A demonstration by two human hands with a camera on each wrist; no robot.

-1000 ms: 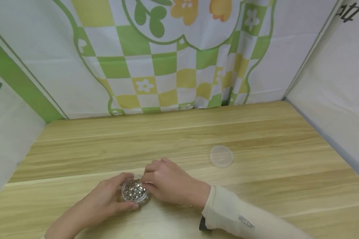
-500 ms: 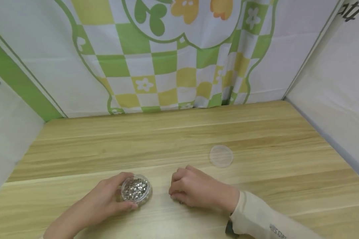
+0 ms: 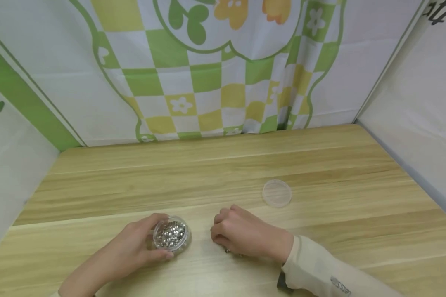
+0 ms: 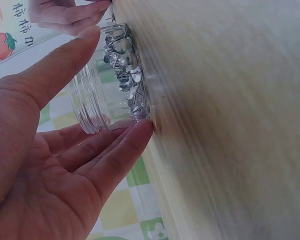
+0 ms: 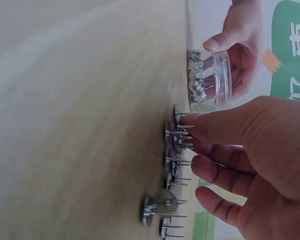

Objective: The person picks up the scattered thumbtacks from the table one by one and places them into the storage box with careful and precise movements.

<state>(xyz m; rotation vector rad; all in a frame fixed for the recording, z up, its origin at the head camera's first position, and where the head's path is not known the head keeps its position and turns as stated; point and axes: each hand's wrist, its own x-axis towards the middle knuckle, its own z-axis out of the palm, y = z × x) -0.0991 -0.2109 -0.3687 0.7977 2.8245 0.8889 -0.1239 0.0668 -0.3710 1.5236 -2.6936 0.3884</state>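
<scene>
The clear jar (image 4: 85, 102) is held upright on the table (image 3: 134, 177) by the left hand (image 3: 124, 245), gripped round its side between thumb and fingers. Inside, a pile of silvery thumbtacks (image 3: 172, 235) can be seen through the uncovered mouth. Over to the right hand (image 3: 245, 233): its fingers are curled, and a tack (image 5: 178, 116) is pinched at the tips by the look of it, though their meeting is partly hidden. Just beside it, loose tacks (image 5: 148, 210) are spread on the table, heads down and pins up. The clear lid (image 3: 277, 193) is laid flat beyond the right hand, touched by neither.

As for handling, each tack is judged to be light and stiff, with a smooth head that may slip. It is best taken by the edge of the head or low on the pin, the sharp point being avoided. The jar is likely rigid plastic, slick and easily nudged; a hold low on the wall, beneath the threads, seems soundest.
</scene>
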